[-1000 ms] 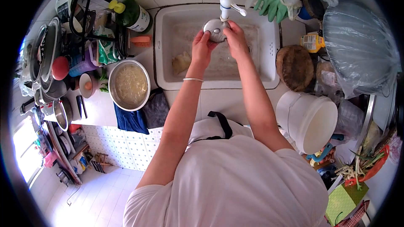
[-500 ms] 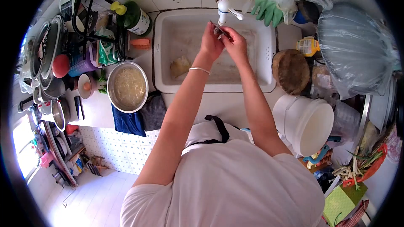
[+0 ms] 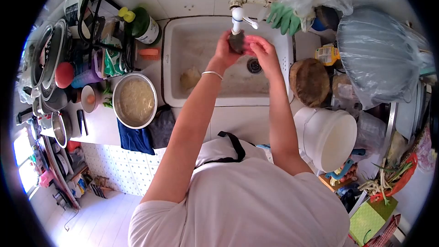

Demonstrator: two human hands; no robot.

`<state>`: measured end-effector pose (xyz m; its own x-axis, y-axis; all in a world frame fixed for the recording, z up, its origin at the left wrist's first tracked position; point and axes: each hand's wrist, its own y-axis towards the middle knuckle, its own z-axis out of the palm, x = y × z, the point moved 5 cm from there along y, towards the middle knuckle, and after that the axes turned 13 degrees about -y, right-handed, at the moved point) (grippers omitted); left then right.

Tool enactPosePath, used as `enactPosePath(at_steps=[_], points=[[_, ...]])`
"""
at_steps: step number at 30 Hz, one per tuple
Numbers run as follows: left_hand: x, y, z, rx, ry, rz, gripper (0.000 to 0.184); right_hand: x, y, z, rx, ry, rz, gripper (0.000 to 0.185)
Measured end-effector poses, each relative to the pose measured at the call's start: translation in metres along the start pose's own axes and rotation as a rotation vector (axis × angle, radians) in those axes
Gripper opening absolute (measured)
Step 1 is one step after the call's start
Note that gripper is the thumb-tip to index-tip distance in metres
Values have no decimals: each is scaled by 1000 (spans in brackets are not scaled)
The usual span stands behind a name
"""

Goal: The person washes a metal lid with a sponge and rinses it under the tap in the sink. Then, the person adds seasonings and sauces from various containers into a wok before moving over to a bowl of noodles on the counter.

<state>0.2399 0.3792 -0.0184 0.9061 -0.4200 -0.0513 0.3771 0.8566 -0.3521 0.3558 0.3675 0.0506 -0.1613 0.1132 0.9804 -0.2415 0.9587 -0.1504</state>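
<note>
Under the white tap (image 3: 237, 20), my left hand (image 3: 225, 51) holds a dark, flat, roundish thing (image 3: 237, 42) with a rough-looking face; its kind is unclear. My right hand (image 3: 261, 50) is just to the right of it, fingers partly stretched out and apart, their tips close to its edge. Whether they touch it I cannot tell. Both hands are over the white sink (image 3: 183, 32). A pale yellowish piece (image 3: 190, 78) lies in the left part of the basin, and the drain (image 3: 254, 66) shows below my right hand.
Left of the sink stand a metal bowl (image 3: 134, 100) of pale shreds in liquid, a green pump bottle (image 3: 144, 26) and an orange brush (image 3: 149, 54). To the right are a round wooden block (image 3: 309, 82), a white bucket (image 3: 315, 130) and green gloves (image 3: 284, 18) hanging by the tap.
The dark thing has turned so its broad face shows, now in my left hand. My right hand has moved right, off its grip, uncovering the drain. The view has shifted slightly.
</note>
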Motion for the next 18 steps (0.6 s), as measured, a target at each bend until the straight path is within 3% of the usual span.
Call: enactPosePath(at_steps=[2,4,6,9,10,12,13,14,16,18], points=[[-12,-7,-4,-2,-48,37,42,-5,14,16,10,181,66,25],[-26,-16,-7,-141,-74,131,42,-9,34,38,22,363,123,25],[-34,-23,-4,-138,-96,170,44,-18,50,70,153,684,349,24],[-48,-31,-9,-204,-152,235,49,-51,85,97,178,1263,518,22],[-52,-28,-19,-189,-149,230,49,-56,89,99,132,1317,623,19],[-53,-21,-39,-193,-135,213,52,-58,89,95,380,1163,500,27],[-51,-17,-46,-202,-52,201,51,-46,79,87,258,960,560,29],[-48,-9,-51,-191,-56,199,51,-43,76,77,256,951,554,29],[-33,7,-53,-153,-45,86,48,-48,67,47,373,878,584,29],[-16,13,-35,-154,-54,40,41,-7,46,9,186,789,560,25]])
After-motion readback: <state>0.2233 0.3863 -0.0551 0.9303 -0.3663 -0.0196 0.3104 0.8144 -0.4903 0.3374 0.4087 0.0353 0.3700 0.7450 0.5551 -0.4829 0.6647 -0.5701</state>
